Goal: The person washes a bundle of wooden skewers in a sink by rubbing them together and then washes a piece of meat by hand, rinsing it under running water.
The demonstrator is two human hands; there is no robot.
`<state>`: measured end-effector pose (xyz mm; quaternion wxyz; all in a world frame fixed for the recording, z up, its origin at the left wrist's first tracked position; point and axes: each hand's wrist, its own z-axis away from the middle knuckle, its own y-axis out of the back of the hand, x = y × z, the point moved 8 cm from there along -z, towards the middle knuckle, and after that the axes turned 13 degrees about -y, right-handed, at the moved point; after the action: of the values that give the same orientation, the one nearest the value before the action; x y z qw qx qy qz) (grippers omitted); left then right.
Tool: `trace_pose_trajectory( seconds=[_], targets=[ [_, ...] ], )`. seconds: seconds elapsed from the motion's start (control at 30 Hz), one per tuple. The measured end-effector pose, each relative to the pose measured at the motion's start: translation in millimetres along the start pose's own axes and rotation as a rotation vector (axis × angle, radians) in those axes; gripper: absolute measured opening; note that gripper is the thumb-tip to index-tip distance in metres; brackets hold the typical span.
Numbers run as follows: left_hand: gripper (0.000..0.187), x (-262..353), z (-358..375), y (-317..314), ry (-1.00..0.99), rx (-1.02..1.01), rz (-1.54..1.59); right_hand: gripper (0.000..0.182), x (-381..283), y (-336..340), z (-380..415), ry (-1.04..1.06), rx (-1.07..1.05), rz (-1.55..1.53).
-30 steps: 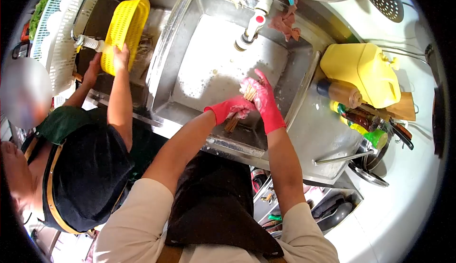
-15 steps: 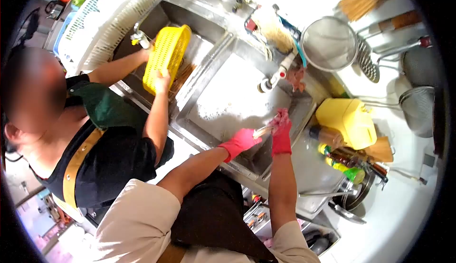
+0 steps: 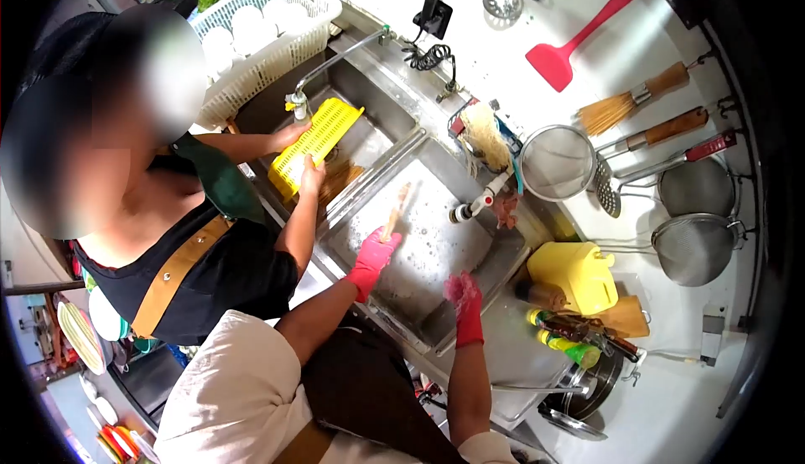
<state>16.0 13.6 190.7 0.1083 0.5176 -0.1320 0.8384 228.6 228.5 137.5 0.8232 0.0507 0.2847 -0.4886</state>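
Pink rubber gloves cover both my hands. My left hand [image 3: 377,254] is closed on the end of a light wooden stick-like utensil [image 3: 397,212], which points up over the right sink basin [image 3: 436,187]. Suds float on the water there. Over the basin's right front edge is my right hand [image 3: 465,300], its fingers bunched around a soapy pinkish scrubber [image 3: 459,286], partly hidden by foam. The two hands are apart.
At left a co-worker holds a yellow basket [image 3: 317,141] in the left basin under a faucet [image 3: 299,99]. A white crate [image 3: 268,53] stands behind. Right are a yellow jug [image 3: 572,275], bottles [image 3: 570,351] and hanging strainers [image 3: 558,162].
My left hand has moved left and up with the utensil, away from my right hand, which is now lower and left in view. The co-worker's basket is tilted flatter. The view has shifted.
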Motion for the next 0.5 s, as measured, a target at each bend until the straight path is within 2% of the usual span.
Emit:
trace_pose_trajectory(
  seconds=[0.07,0.13,0.2,0.27,0.37,0.43,0.47,0.5],
  targets=[
    [0.03,6,-17,5,-0.041,0.084,0.059,0.04,12,13,-3,-0.023,0.031,0.034],
    [0.036,54,-36,14,-0.314,0.237,-0.246,0.041,15,20,3,-0.048,0.067,0.07],
    [0.04,97,-64,12,-0.444,0.303,-0.384,0.044,17,24,12,-0.093,0.03,0.008],
    [0.039,131,-98,15,-0.339,0.321,-0.626,0.046,19,28,15,-0.107,-0.002,-0.024],
    [0.029,168,-151,25,-0.45,0.35,-0.882,0.046,22,28,18,-0.147,-0.004,-0.1],
    [0.024,168,-182,41,-0.525,0.373,-1.001,0.044,27,29,25,-0.174,0.037,-0.147],
    [0.022,164,-193,49,-0.556,0.369,-1.056,0.048,28,26,28,-0.147,-0.007,-0.118],
    [0.018,150,-205,61,-0.473,0.345,-1.055,0.053,29,24,30,-0.117,-0.051,-0.093]
  ],
)
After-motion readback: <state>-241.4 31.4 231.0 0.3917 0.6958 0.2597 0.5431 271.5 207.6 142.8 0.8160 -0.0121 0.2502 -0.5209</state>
